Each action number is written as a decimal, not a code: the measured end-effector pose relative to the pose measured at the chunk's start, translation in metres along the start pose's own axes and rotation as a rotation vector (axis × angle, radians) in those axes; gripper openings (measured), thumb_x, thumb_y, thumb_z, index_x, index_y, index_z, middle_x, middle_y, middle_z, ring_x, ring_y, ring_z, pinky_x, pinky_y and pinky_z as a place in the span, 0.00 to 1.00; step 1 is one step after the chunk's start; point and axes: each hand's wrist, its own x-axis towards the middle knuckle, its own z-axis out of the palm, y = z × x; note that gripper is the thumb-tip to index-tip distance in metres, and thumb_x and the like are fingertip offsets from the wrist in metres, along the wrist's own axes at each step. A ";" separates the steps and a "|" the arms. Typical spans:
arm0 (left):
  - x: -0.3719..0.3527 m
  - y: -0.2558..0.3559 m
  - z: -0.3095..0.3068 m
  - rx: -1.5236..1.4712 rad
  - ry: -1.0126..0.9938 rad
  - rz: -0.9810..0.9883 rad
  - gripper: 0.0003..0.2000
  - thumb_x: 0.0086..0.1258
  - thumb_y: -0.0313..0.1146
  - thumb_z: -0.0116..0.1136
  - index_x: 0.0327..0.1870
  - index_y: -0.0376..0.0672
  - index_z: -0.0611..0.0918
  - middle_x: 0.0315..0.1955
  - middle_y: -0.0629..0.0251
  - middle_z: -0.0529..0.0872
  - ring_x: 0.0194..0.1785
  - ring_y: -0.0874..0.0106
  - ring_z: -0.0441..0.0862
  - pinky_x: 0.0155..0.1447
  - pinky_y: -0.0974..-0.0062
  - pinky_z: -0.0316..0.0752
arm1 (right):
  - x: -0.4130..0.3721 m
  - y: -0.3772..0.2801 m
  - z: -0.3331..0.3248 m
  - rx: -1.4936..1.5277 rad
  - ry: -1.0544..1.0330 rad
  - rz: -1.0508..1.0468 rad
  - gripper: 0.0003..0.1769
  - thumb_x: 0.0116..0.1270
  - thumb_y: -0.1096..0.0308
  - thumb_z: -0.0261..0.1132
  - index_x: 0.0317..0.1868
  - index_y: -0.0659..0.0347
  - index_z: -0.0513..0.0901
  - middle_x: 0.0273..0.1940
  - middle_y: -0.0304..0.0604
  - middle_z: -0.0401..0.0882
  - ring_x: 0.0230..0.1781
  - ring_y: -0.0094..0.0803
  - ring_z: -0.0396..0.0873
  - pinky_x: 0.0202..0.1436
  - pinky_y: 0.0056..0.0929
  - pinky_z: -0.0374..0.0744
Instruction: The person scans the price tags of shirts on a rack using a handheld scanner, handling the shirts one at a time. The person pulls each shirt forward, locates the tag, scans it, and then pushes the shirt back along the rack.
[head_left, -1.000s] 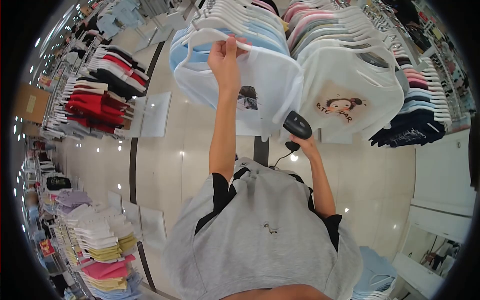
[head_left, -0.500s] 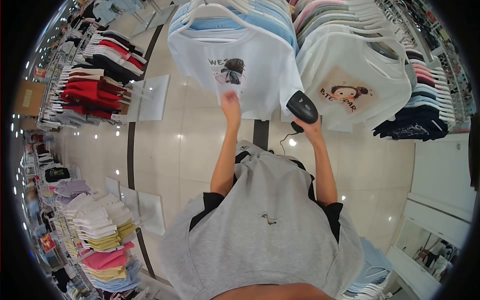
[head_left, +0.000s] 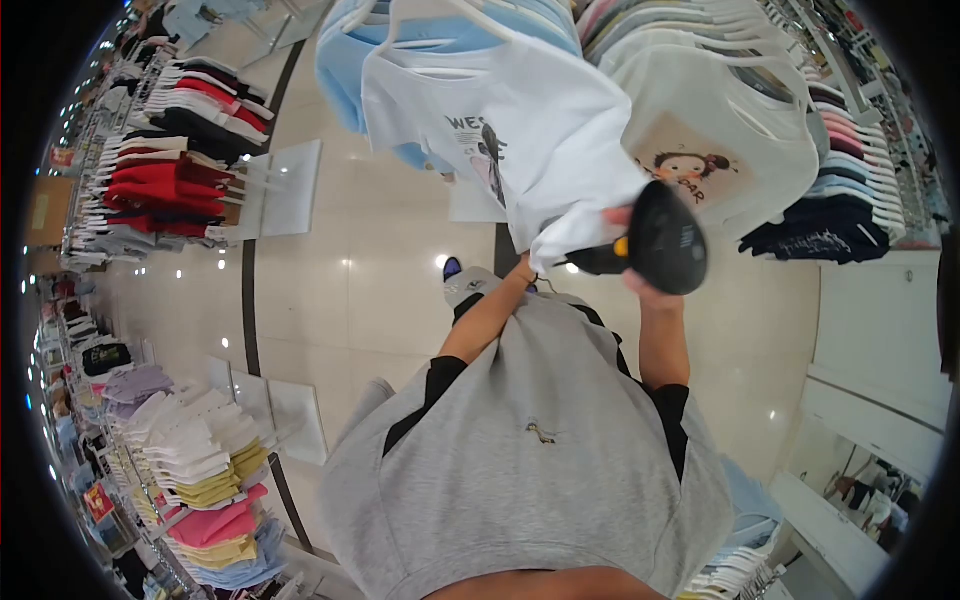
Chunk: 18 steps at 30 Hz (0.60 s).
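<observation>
In the head view, a white T-shirt (head_left: 560,110) with a printed figure and letters hangs on a white hanger (head_left: 440,45) at the front of a rack. Its lower part is twisted and drawn toward me. My left hand (head_left: 526,268) is at the bunched hem, closed on the cloth, with its fingertips hidden behind the fabric. A black barcode scanner (head_left: 672,240) is gripped in my right hand (head_left: 650,288), fingers wrapped around its neck. The scanner's handle (head_left: 598,259) points left, close to the hem; a thin cord shows near my left wrist.
Light-blue shirts (head_left: 345,80) hang behind the white one. Beside it hangs a cream shirt (head_left: 740,130) with a cartoon face print. Racks of red clothes (head_left: 165,188) and folded-looking yellow and white garments (head_left: 200,450) stand left. A white cabinet (head_left: 885,320) is at right.
My left hand has moved right and down to the hem, pulling the shirt askew. The scanner has moved right and toward me, and turned so its handle points left.
</observation>
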 end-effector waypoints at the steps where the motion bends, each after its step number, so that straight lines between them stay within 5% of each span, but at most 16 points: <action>1: -0.007 -0.009 0.000 0.089 0.070 0.006 0.28 0.62 0.41 0.67 0.63 0.42 0.75 0.62 0.49 0.77 0.64 0.57 0.74 0.67 0.58 0.69 | -0.003 -0.003 -0.005 -0.041 0.093 -0.087 0.49 0.57 0.65 0.75 0.75 0.65 0.59 0.65 0.55 0.74 0.64 0.38 0.74 0.70 0.32 0.68; 3: -0.015 -0.027 -0.005 0.216 0.176 0.027 0.26 0.62 0.39 0.67 0.61 0.42 0.77 0.60 0.50 0.79 0.61 0.58 0.77 0.66 0.59 0.70 | -0.006 -0.003 -0.024 -0.057 0.301 -0.066 0.44 0.59 0.67 0.69 0.75 0.63 0.61 0.66 0.57 0.72 0.66 0.41 0.74 0.68 0.40 0.73; 6: -0.021 -0.036 -0.011 0.338 0.228 0.031 0.23 0.62 0.37 0.67 0.58 0.42 0.80 0.58 0.52 0.81 0.58 0.59 0.80 0.65 0.60 0.72 | -0.016 -0.010 -0.042 0.050 0.517 0.083 0.44 0.57 0.71 0.66 0.75 0.60 0.60 0.68 0.57 0.70 0.69 0.40 0.69 0.69 0.36 0.74; 8: -0.014 -0.009 -0.022 0.339 -0.088 -0.183 0.17 0.64 0.36 0.62 0.53 0.45 0.83 0.57 0.56 0.83 0.57 0.58 0.81 0.62 0.61 0.74 | -0.021 -0.013 -0.044 0.015 0.582 0.062 0.41 0.58 0.70 0.64 0.73 0.61 0.64 0.69 0.56 0.70 0.70 0.40 0.67 0.71 0.41 0.68; 9: -0.020 -0.008 -0.023 0.333 -0.088 -0.195 0.17 0.64 0.36 0.62 0.53 0.45 0.83 0.57 0.56 0.83 0.57 0.58 0.81 0.62 0.61 0.74 | -0.026 -0.014 -0.049 -0.009 0.587 0.047 0.39 0.59 0.69 0.64 0.73 0.61 0.65 0.69 0.55 0.70 0.69 0.39 0.68 0.71 0.42 0.66; 11: -0.033 -0.008 -0.028 -0.005 -0.392 -0.501 0.15 0.64 0.33 0.60 0.51 0.44 0.83 0.48 0.57 0.87 0.50 0.57 0.84 0.58 0.60 0.76 | -0.037 -0.013 -0.059 -0.073 0.627 0.063 0.38 0.59 0.69 0.63 0.72 0.63 0.66 0.69 0.55 0.70 0.68 0.38 0.68 0.71 0.42 0.65; 15: -0.042 -0.033 -0.046 0.148 -0.135 -0.538 0.19 0.62 0.39 0.61 0.53 0.41 0.81 0.49 0.46 0.85 0.56 0.51 0.82 0.62 0.61 0.74 | -0.046 -0.010 -0.058 -0.251 0.703 0.094 0.34 0.62 0.69 0.61 0.70 0.68 0.68 0.69 0.55 0.70 0.64 0.37 0.69 0.71 0.43 0.64; 18: -0.025 -0.049 -0.074 -0.176 0.040 -0.791 0.18 0.64 0.34 0.59 0.54 0.42 0.78 0.41 0.57 0.85 0.45 0.64 0.83 0.46 0.62 0.78 | -0.051 0.006 -0.048 -0.247 0.760 0.148 0.29 0.64 0.74 0.61 0.67 0.69 0.71 0.66 0.54 0.73 0.62 0.36 0.72 0.69 0.42 0.67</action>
